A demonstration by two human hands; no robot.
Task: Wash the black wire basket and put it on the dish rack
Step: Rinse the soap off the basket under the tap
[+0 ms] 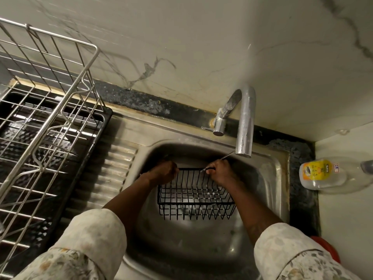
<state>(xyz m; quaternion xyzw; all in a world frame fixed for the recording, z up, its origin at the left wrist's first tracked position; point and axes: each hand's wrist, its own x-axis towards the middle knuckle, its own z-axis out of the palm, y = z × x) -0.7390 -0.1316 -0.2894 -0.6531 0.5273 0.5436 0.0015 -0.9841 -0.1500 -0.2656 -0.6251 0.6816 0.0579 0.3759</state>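
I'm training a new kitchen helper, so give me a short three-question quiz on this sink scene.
1. How many hands grip the black wire basket? A none, B one, C two.
2. True or false: the basket is over the sink, not on the dish rack.
3. Fill in: the faucet spout is nearer the ___ hand.
Key: 1 C, left hand and right hand on its far rim; 2 true; 3 right.
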